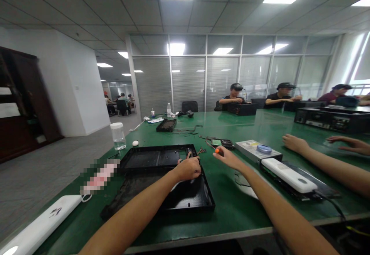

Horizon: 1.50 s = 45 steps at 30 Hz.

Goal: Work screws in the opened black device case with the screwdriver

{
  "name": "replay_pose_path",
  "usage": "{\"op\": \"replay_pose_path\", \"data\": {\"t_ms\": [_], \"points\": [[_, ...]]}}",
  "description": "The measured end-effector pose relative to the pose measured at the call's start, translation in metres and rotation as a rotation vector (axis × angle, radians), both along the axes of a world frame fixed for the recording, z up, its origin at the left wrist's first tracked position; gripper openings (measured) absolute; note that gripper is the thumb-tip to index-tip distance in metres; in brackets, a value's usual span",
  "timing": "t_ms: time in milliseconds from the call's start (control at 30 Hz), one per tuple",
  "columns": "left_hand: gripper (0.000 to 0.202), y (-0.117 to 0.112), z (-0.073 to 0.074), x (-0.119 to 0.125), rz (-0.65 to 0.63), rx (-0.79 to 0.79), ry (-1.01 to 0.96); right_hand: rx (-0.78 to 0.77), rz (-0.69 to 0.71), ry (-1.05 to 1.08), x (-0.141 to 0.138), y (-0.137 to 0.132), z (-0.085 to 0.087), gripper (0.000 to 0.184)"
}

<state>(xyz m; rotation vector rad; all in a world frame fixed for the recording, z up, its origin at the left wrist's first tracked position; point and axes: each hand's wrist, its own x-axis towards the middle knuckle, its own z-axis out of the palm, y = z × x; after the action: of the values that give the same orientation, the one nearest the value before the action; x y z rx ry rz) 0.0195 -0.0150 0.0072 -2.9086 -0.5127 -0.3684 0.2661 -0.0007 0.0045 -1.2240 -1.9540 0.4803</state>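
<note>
My left hand [187,169] is closed over the right part of a black metal computer case [190,199], which lies open on the green table. Striped wires [189,156] show just behind its knuckles; what the fingers grip, if anything, is hidden. To the right of the case, my right hand [229,158] is wrapped round a screwdriver [217,151] with an orange and black handle. Its thin shaft points away to the upper left. Beyond that hand sits a small black unit with a green circuit board [217,142], and loose cable ends [201,151] lie near the case.
Right of my arm are a silver box [254,149] with a blue roll and a white power bank [289,175]. A co-worker's hands [296,145] rest farther right. A clear jar [118,136] stands left, behind a white device [43,222]. Another dark frame [166,125] lies beyond.
</note>
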Motion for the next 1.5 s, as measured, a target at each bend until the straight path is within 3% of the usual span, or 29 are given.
{"op": "replay_pose_path", "data": {"t_ms": [133,233,333,467,667,1133,1233,1367,1500], "points": [[0.013,0.0,0.001,-0.002,-0.017,-0.04,-0.029,-0.198,0.11,0.221,0.01,-0.001,0.005,0.038],[0.012,-0.001,0.002,-0.002,0.013,-0.079,-0.037,-0.161,0.189,0.34,0.016,-0.004,0.018,0.034],[0.01,-0.001,0.001,-0.001,0.063,-0.13,-0.077,-0.034,0.051,0.456,0.019,-0.006,0.026,0.032],[0.018,-0.003,-0.001,-0.001,0.146,-0.248,-0.165,0.072,-0.08,0.495,0.01,-0.008,0.022,0.034],[0.022,-0.006,-0.002,0.0,0.215,-0.312,-0.163,0.07,-0.056,0.379,-0.011,-0.012,0.013,0.038],[0.018,-0.006,0.001,0.0,0.181,-0.222,-0.097,0.148,-0.049,0.165,-0.014,-0.015,0.011,0.038],[0.018,-0.006,0.001,0.0,0.182,-0.196,-0.091,0.251,-0.106,0.001,-0.02,-0.027,0.024,0.04],[0.017,-0.005,0.0,0.0,0.186,-0.194,-0.098,0.369,-0.244,-0.411,-0.048,-0.052,0.056,0.044],[0.02,-0.005,-0.001,0.0,0.211,-0.233,-0.121,0.381,-0.213,-0.63,-0.084,-0.071,0.084,0.044]]}}
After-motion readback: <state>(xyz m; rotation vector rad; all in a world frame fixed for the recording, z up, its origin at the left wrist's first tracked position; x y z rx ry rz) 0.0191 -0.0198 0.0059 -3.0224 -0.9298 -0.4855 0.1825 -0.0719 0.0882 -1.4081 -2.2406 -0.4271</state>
